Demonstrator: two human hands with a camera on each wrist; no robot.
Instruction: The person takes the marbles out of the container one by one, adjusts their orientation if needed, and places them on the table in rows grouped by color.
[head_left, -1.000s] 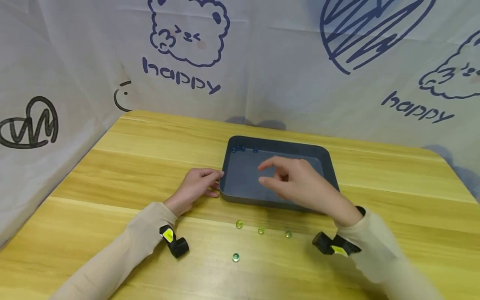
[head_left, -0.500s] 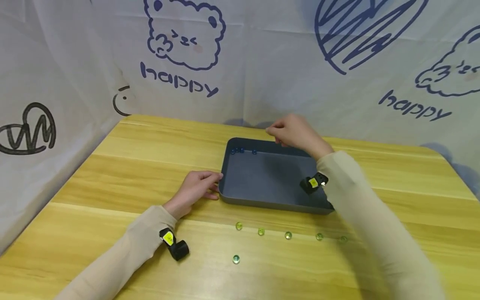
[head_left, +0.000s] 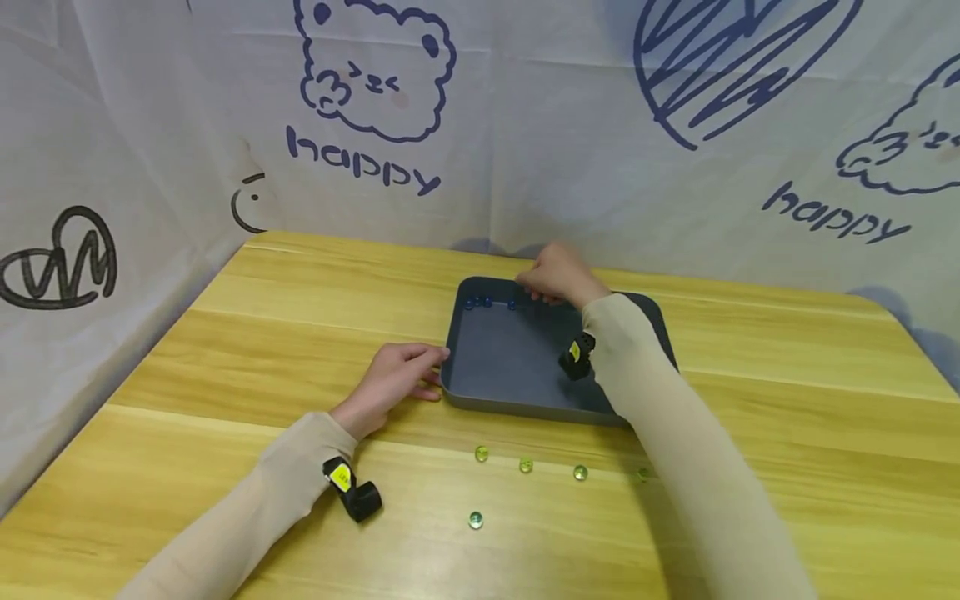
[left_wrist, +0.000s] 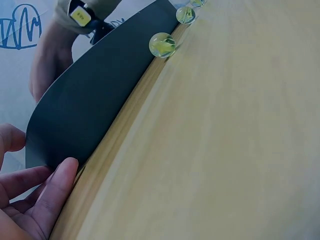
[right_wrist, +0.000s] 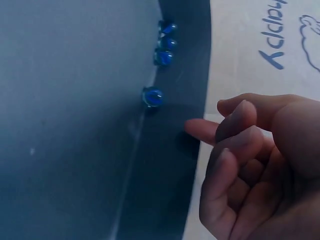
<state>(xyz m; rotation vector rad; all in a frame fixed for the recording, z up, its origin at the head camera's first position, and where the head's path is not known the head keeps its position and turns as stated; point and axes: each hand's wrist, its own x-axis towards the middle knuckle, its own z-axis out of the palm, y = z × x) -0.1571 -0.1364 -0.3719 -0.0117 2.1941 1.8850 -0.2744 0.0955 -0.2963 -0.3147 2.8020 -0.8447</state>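
Observation:
A dark grey tray (head_left: 510, 358) lies on the table. My left hand (head_left: 396, 379) holds its left side; in the left wrist view the fingers (left_wrist: 62, 175) lie round the near corner. At the far wall is my right hand (head_left: 558, 273), palm side facing its wrist camera. Its forefinger reaches over the wall while the other fingers are loosely curled, with nothing visible between them. Whether it touches the rim, I cannot tell. Several blue marbles (right_wrist: 152, 96) sit along the tray's far wall, just left of this hand. Yellow-green marbles (head_left: 482, 453) stand in a row before the tray.
Nearer the front, a single greenish marble (head_left: 476, 520) lies on the wooden table (head_left: 225, 350). White cloth (head_left: 510, 150) with drawings hangs behind the table and along its left. My right sleeve (head_left: 675, 417) crosses the tray's right part and hides some of it.
My right hand has gone from above the tray's middle to beyond its far rim, then left and lower toward the blue marbles. Thumb and forefinger were apart before. My left hand stays put.

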